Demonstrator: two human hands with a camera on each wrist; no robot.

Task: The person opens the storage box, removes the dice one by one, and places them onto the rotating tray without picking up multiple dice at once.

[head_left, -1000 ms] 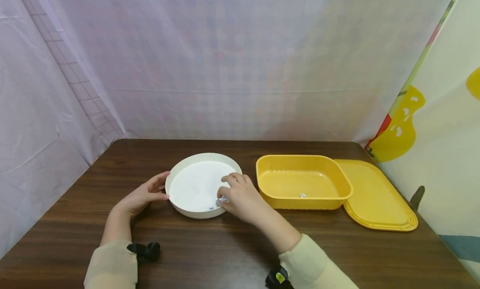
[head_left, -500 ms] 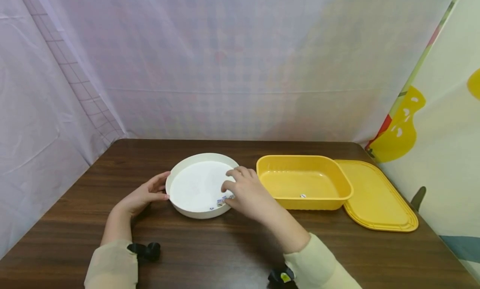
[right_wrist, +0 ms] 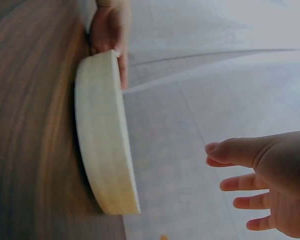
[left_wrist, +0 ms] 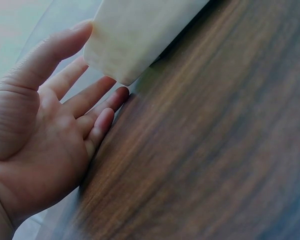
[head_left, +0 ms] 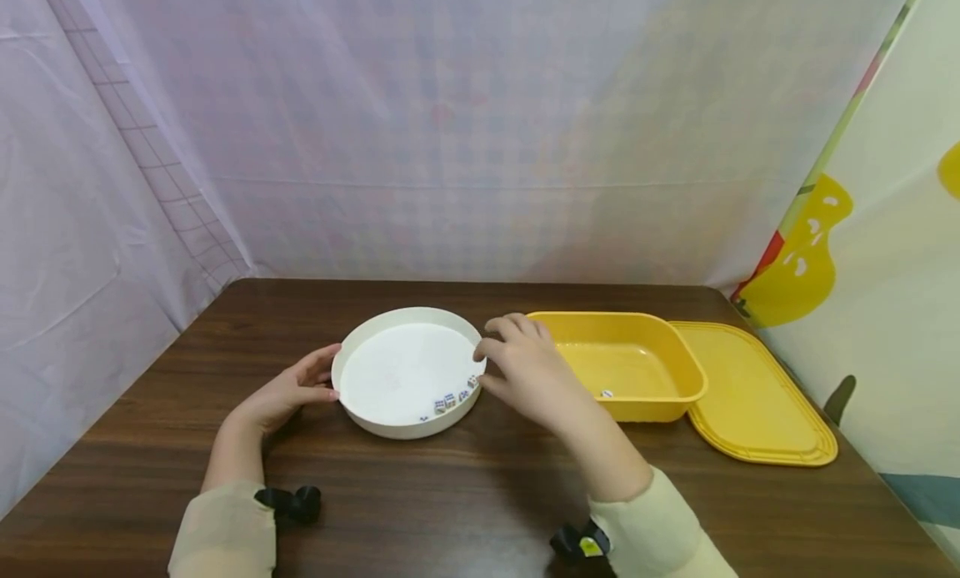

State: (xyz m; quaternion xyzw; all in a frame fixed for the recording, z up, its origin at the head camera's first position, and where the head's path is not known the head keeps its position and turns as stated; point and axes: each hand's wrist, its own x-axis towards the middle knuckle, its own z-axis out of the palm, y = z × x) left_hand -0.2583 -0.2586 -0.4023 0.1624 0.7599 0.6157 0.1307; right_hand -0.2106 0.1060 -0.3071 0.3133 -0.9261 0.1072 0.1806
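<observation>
A round white tray (head_left: 397,369) with a low rim stands on the table. Several small white dice (head_left: 450,400) with coloured pips lie along its near right inner edge. My left hand (head_left: 288,388) rests at the tray's left side; in the left wrist view its thumb (left_wrist: 72,37) touches the rim and the other fingers reach along the wall, fairly straight. My right hand (head_left: 532,374) hovers just past the tray's right rim, overlapping the yellow container's left end. Its fingers are loosely bent, thumb and index finger apart in the head view, and nothing shows between them.
A deep yellow container (head_left: 645,409) stands right of the tray, with a small white piece (head_left: 607,393) with a dark mark inside. Beyond it lies a flat yellow lid (head_left: 757,394). Cloth curtains (head_left: 450,144) hang behind the dark wooden table (head_left: 390,511).
My right hand has moved right, from over the dice to beyond the tray's rim, uncovering several dice. The dice sit further along the edge to the right. My left hand stays in place.
</observation>
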